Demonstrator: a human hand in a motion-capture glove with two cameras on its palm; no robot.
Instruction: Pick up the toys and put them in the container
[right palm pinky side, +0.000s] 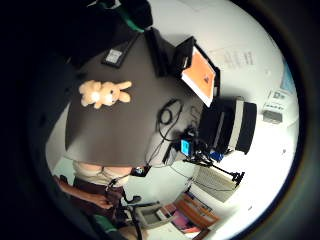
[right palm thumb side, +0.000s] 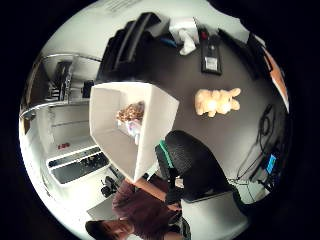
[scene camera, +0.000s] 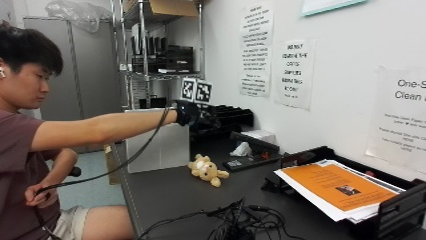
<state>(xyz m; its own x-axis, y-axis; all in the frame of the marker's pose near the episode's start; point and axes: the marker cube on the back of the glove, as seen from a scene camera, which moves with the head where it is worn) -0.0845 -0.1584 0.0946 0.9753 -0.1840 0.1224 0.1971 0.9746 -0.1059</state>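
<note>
Lying on the table, teddy sits well below hand.

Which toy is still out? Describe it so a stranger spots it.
On the dark table, in front of the tall white box container, lies a small tan plush bunny toy. It is the only soft, pale thing there; the flat black device beside it is hard.
</note>
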